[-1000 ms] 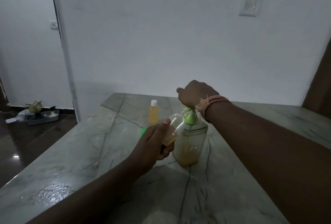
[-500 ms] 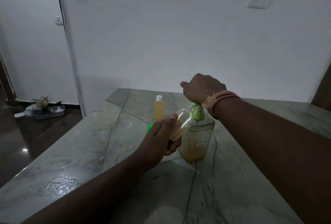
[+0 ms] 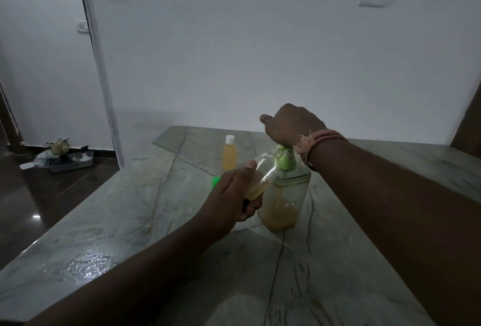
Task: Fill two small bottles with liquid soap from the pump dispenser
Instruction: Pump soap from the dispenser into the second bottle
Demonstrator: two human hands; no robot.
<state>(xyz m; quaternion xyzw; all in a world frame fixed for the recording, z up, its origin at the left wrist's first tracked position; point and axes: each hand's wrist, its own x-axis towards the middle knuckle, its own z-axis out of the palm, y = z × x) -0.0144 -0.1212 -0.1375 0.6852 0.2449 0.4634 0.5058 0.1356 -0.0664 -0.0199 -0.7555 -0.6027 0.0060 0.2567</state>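
While tilted against the green pump, small bottle, part-filled amber, gripped by left hand; right hand pressing pump. Dispenser half full, mid-table; capped full bottle behind, toward the table's far edge.

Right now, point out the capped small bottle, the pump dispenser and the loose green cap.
capped small bottle [image 3: 229, 157]: head view, amber body.
pump dispenser [image 3: 285, 195]: head view, clear body.
green cap [image 3: 215, 181]: head view, visible edge.

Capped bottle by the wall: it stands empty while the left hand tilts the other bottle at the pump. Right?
Not empty. The head view shows the capped bottle nearly full of yellow soap. The left hand does hold the other bottle tilted at the pump.
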